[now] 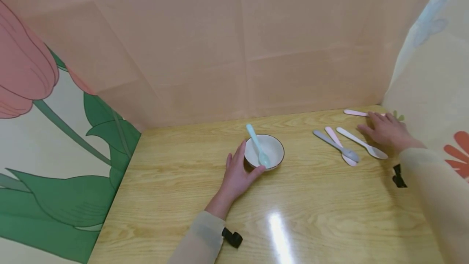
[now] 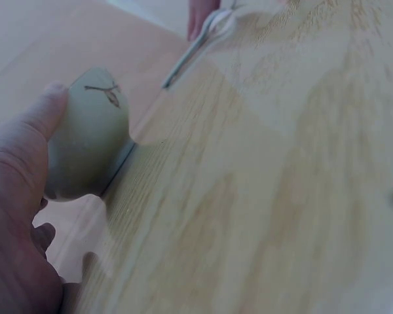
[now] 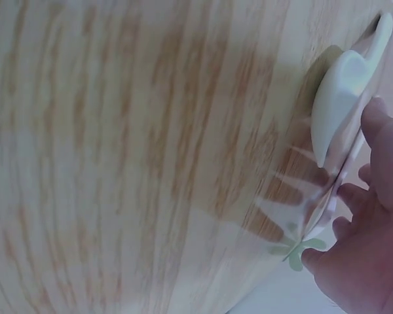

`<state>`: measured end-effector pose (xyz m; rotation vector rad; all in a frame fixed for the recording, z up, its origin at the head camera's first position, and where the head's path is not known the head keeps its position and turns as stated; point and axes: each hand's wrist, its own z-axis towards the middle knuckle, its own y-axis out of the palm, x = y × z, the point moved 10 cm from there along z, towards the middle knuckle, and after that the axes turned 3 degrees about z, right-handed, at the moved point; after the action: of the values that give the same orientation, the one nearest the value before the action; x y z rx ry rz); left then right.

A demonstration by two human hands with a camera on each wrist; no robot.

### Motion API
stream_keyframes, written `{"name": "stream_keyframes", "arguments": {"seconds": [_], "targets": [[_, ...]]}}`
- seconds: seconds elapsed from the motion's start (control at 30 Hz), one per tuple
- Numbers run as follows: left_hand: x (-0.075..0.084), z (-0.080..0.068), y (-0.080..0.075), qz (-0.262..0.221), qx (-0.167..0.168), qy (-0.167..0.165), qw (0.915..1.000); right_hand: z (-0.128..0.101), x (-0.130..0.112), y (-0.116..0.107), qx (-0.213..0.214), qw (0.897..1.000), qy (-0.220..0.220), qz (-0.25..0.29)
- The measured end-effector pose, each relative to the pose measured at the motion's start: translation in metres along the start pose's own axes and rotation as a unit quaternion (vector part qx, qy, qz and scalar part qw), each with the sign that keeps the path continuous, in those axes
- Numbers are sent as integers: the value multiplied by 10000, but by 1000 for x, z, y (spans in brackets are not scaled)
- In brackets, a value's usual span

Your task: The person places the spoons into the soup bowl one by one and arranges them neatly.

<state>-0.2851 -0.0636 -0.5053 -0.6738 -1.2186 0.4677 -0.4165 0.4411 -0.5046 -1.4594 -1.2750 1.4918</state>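
On the wood-grain table, the left hand curls round a dark-rimmed white bowl holding a pale-blue spoon; the right hand, fingers loosely spread, reaches palm-down over the farthest, pink spoon.

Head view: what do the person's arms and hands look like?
Left sleeve and right sleeve: pale beige, reaching the wrists. A small black attachment juts out beside each cuff. Left hand and right hand: bare, no gloves.

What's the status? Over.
Left hand holds white round bowl, pale-blue spoon inside. Right hand over far pink spoon. White spoon alongside, nothing visibly blocking.
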Motion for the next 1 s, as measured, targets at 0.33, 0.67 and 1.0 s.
{"name": "stream_keyframes", "arguments": {"seconds": [0.33, 0.67, 1.0], "targets": [[1, 0, -1, -34, 5, -23, 10000, -2, -5, -3, 63, 9999, -49, -134], [2, -1, -2, -57, 4, 15, 10000, -7, -8, -1, 405, 9984, -261, -310], [1, -1, -2, -105, 19, 60, 9999, -11, -5, -1, 442, 9983, -216, -308]]}}
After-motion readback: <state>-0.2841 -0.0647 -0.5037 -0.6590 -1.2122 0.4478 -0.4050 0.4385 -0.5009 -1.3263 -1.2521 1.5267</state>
